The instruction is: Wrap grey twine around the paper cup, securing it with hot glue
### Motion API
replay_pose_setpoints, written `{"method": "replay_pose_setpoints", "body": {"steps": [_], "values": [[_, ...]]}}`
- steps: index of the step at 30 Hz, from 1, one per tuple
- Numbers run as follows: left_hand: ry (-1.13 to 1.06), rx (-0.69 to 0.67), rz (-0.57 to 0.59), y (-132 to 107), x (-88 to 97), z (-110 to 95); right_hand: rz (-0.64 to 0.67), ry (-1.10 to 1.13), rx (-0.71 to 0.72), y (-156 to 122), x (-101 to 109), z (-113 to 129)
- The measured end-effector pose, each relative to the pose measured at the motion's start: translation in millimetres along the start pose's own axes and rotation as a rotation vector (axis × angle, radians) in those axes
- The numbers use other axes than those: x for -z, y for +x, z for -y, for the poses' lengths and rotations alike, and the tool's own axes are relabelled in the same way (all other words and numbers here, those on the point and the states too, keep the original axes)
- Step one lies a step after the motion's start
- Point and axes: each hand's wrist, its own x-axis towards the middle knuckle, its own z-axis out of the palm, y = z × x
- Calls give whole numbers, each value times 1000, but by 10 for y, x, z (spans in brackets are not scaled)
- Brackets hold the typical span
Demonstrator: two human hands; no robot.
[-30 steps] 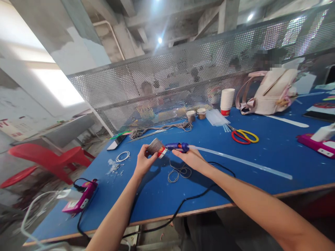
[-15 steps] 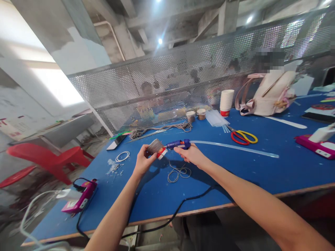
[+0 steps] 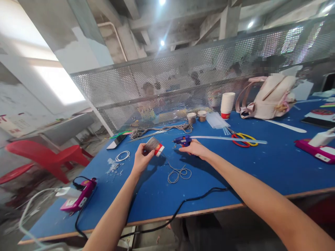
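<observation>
My left hand point(image 3: 142, 157) grips a paper cup point(image 3: 155, 145) tilted on its side, its wall mostly wrapped in grey cord and a red and white band bare at one end. In my right hand point(image 3: 195, 147) is a blue hot glue gun point(image 3: 182, 140), nozzle pointing left toward the cup but apart from it. A long clear glue stick point(image 3: 230, 139) sticks out of the gun's back, passing over the scissors point(image 3: 244, 139). From the cup a thin grey cord point(image 3: 179, 174) trails down to loose loops on the blue table point(image 3: 209, 174).
Behind lie a bundle of grey cord point(image 3: 162, 130), two small wrapped cups point(image 3: 191, 118), clear glue sticks point(image 3: 216, 121), stacked paper cups point(image 3: 227, 105) and a pink backpack point(image 3: 272, 96). Purple power strips point(image 3: 80, 197) sit at both sides. A black cable point(image 3: 183, 204) crosses the front edge.
My right hand has drawn the glue gun back to the right, away from the cup. In my left hand the cup has turned slightly, showing more of its red band.
</observation>
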Motion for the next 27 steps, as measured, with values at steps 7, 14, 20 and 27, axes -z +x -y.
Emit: {"method": "replay_pose_setpoints", "body": {"steps": [7,14,20,27], "values": [[11,1,-9,-10,-17,-39,-102,-314,34,344,-90,-171],[35,8,17,-38,-31,-67,-127,-531,-95,316,-29,-237],[27,3,55,-50,-56,-91,-116,-622,-146,232,63,-190],[39,-26,74,-68,-67,-114,-152,-611,-124,-76,197,-22]]}}
